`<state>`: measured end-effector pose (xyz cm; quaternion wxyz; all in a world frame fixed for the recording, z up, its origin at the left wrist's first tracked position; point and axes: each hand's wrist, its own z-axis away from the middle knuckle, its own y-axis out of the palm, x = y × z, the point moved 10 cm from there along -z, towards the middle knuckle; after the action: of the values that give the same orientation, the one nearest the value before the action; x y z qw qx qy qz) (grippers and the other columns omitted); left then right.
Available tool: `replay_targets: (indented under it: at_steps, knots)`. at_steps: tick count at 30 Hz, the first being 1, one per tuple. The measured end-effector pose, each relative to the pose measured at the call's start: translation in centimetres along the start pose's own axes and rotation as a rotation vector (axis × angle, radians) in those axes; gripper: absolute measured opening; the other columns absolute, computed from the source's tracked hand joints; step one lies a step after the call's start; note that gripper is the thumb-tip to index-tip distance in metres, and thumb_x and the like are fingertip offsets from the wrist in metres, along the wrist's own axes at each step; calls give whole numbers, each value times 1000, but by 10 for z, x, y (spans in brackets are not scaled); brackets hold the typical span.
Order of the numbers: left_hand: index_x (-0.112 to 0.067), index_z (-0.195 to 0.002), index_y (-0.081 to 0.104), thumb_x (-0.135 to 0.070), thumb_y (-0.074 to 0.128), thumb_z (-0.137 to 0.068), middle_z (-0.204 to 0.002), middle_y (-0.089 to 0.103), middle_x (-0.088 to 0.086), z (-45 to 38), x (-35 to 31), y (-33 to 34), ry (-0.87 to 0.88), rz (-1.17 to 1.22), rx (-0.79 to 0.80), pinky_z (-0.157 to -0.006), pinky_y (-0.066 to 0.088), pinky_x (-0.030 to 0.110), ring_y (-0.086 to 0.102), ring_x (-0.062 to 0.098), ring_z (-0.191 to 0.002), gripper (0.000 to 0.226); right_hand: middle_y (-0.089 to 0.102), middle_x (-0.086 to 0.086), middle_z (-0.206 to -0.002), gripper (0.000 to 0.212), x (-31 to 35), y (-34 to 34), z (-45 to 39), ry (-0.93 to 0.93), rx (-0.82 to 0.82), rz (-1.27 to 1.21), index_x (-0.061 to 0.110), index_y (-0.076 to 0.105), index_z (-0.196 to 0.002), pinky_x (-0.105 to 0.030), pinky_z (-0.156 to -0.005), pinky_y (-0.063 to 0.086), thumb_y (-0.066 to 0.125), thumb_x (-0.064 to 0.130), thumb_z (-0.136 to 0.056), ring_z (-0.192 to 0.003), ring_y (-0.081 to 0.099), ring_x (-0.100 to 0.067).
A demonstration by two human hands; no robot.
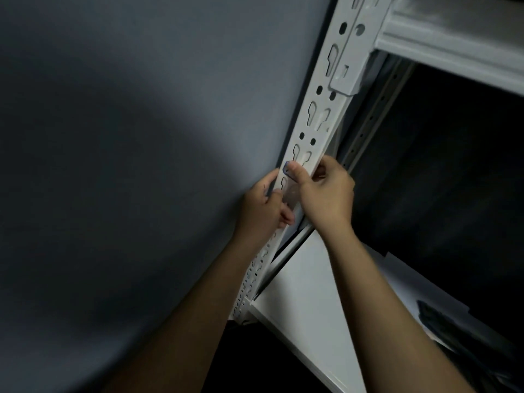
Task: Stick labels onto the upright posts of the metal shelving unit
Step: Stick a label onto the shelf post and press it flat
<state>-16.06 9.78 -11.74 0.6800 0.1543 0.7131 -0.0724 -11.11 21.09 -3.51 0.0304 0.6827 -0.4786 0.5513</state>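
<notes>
White metal post (317, 120): running up at a slant through the middle of the view, punched with keyhole slots and round holes, standing just beside a grey wall (127, 137).
Label (289, 191): lying flat against the post's face between the two hands, pale with a blue edge showing at its top corner; its print is too blurred to read.
Left hand (262, 211): reaching in from the wall side of the post, its fingers (276, 181) curling round the post's edge and its thumb lying on the lower part of the label, so it is gripping the post and pressing the label down.
Right hand (324, 191): coming in from the shelf side, its thumb (296, 173) pressing on the top of the label near the blue corner, while the other fingers are wrapping behind the post's far edge, pinching post and label together.
Upper beam (453, 43): hooking into the post at a bracket above the hands, dusty white, crossing toward the upper right.
Lower shelf (306, 307): sitting below the right forearm, a white board meeting the post low down.
Dark items (459, 327): lying on the shelf toward the right edge, too dim to identify.
Rear post (371, 114): showing behind the front one, thinner, dotted with small holes, in shadow.
</notes>
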Motion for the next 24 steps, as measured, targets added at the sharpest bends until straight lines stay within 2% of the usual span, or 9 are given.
replay_targets:
  at_steps: [2,4,8,11,15,18,22,23,24]
  knots:
    - [-28,-140,41,-11,38,-98,-47,59,-1,0,0,0,-5,4,-10,-53,49,26,58,13,-50,45,67,11,-80,15,3,-2,0,-33,47,-44,24,68,-93,-27,-72,52,73,33,-82,-75,63,-7]
    - [-28,-138,43,-10,38,-98,-47,59,-1,0,1,0,-13,24,-16,-51,48,23,57,14,-49,44,68,11,-78,9,5,-3,-2,-80,113,-76,25,69,-94,-22,-69,50,71,25,-85,-72,63,-6]
    - [-31,-135,47,-10,39,-98,-47,59,-1,0,-1,-2,-9,13,-17,-51,48,22,57,12,-48,43,72,3,-96,19,1,3,-5,-128,254,-101,21,69,-105,-29,-80,55,67,15,-88,-85,67,-11]
    - [-31,-135,47,-10,38,-98,-48,60,-1,0,-1,-2,2,2,-12,-52,50,24,58,13,-50,44,69,1,-107,25,3,4,-4,-204,288,-37,24,67,-111,-32,-87,54,67,16,-87,-91,66,-8]
    - [-29,-136,46,-10,39,-97,-48,59,-1,-1,-1,-2,5,6,-18,-51,49,23,58,13,-50,43,66,1,-107,31,-1,3,-1,-193,193,12,22,63,-114,-29,-86,54,71,21,-83,-92,61,-5]
    - [-29,-137,45,-11,40,-97,-48,59,-1,-1,0,-2,-1,-4,-22,-47,46,19,57,12,-49,44,63,1,-106,38,-4,4,2,-166,65,28,18,62,-113,-37,-84,54,74,28,-79,-91,60,-9]
    - [-28,-137,44,-12,40,-99,-48,59,-1,0,-2,-1,19,1,-21,-47,47,24,55,12,-46,42,57,-4,-110,44,-5,5,8,-106,-38,3,13,58,-114,-39,-83,52,76,30,-78,-91,59,-14]
    - [-27,-136,46,-11,41,-99,-54,63,2,1,-5,-1,28,3,-30,-49,49,27,59,15,-49,41,55,-4,-112,45,-5,6,9,-83,-60,0,13,56,-114,-40,-83,52,76,31,-78,-93,59,-16]
    - [-26,-135,48,-10,41,-98,-68,68,11,1,-7,-2,32,3,-47,-54,53,33,66,23,-60,41,54,-3,-112,47,-4,7,10,-53,-77,9,14,55,-114,-41,-83,51,76,35,-77,-95,59,-19]
